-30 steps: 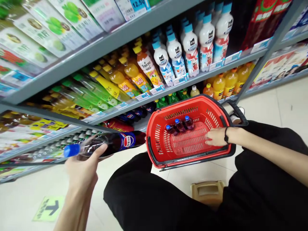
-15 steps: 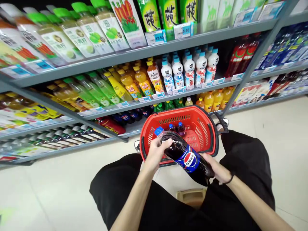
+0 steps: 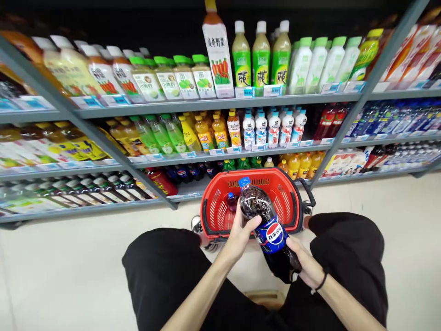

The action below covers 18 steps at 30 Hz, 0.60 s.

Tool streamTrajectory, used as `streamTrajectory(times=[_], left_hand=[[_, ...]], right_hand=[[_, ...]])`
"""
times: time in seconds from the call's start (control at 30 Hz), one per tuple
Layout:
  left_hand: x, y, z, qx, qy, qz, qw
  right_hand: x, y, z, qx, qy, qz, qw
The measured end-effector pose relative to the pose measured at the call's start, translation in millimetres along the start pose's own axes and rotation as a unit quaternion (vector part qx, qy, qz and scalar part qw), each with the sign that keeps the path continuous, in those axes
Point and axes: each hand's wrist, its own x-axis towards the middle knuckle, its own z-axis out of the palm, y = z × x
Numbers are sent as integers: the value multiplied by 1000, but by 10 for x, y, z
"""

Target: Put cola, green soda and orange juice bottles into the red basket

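A large Pepsi bottle (image 3: 274,232) with a blue cap and dark cola lies tilted across both my hands, cap end up and to the left. My left hand (image 3: 240,233) wraps round its upper body below the shoulder, thumb on top. Near the base, my right hand (image 3: 305,264) grips the lower right side. Beneath the bottle's cap end sits a red shopping basket (image 3: 215,216) with black rim parts, on the floor between my feet. Inside it a small dark bottle with a blue cap (image 3: 232,201) shows; the big bottle hides part of the basket.
Shelves (image 3: 220,108) of bottled drinks run across in front of me. Price tags line their edges. Pepsi bottles (image 3: 182,172) stand on the bottom shelf behind the basket. The basket's black handle (image 3: 308,193) sticks out right. A tan stool (image 3: 265,298) shows between my legs.
The Pepsi bottle has turned more upright and its label now faces me more squarely. Both hands still hold it, slightly lower in view. My view has tilted up, showing more of the top shelf.
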Motion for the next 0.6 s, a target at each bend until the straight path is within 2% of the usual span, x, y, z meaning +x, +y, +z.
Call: streamTrajectory(times=[0.07, 0.17, 0.27, 0.33, 0.4, 0.5, 0.6], left_hand=[[120, 88, 5, -3, -46, 21, 999], [350, 235, 35, 19, -93, 61, 994], [607, 377, 78, 39, -103, 87, 990], [795, 457, 79, 44, -105, 104, 988], [988, 521, 42, 41, -109, 125, 985], [1254, 580, -64, 61, -110, 146, 981], [1472, 583, -186, 137, -74, 158, 975]], right_hand=[[53, -94, 3, -6, 16, -21, 1000], [148, -269, 32, -8, -13, -13, 1000], [306, -435, 110, -2, -55, 22, 998], [476, -531, 183, 4, -61, 28, 998], [710, -615, 263, 8, -44, 16, 999], [1156, -729, 366, -6, 28, -14, 1000], [1625, -850, 431, -36, 94, -28, 995]])
